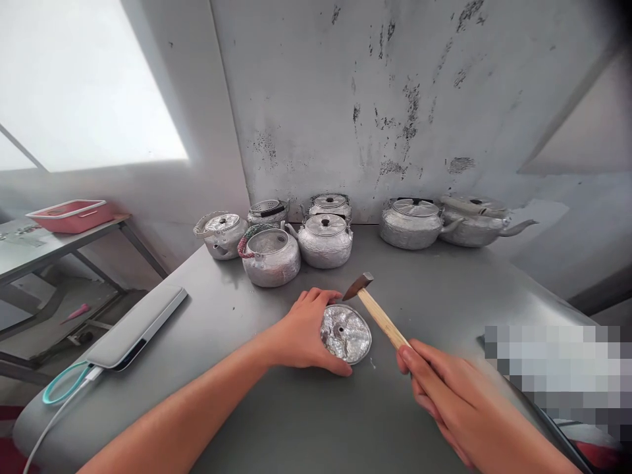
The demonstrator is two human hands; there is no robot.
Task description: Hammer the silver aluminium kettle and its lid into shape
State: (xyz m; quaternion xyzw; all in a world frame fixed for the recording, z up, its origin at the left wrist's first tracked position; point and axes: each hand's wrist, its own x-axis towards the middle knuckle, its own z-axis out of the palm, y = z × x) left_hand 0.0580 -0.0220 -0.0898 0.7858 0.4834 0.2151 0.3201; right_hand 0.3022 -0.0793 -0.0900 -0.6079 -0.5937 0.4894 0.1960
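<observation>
My left hand (pixel 309 329) grips a dented silver kettle lid (pixel 345 336) by its left edge, thumb at the near side and fingers at the far side. The lid has a small dark hole in its middle and a crumpled, shiny surface. In my right hand (pixel 439 388) is a hammer (pixel 382 319), held by its pale wooden handle. Its dark metal head is raised just beyond the lid's far right edge, apart from it.
Several dented metal kettles stand along the back, among them a lidless kettle (pixel 271 260) and a lidded kettle (pixel 326 243). A grey power bank (pixel 138 329) with a cable lies at left on the grey table (pixel 296 421). A pink basket (pixel 74 217) rests on another table.
</observation>
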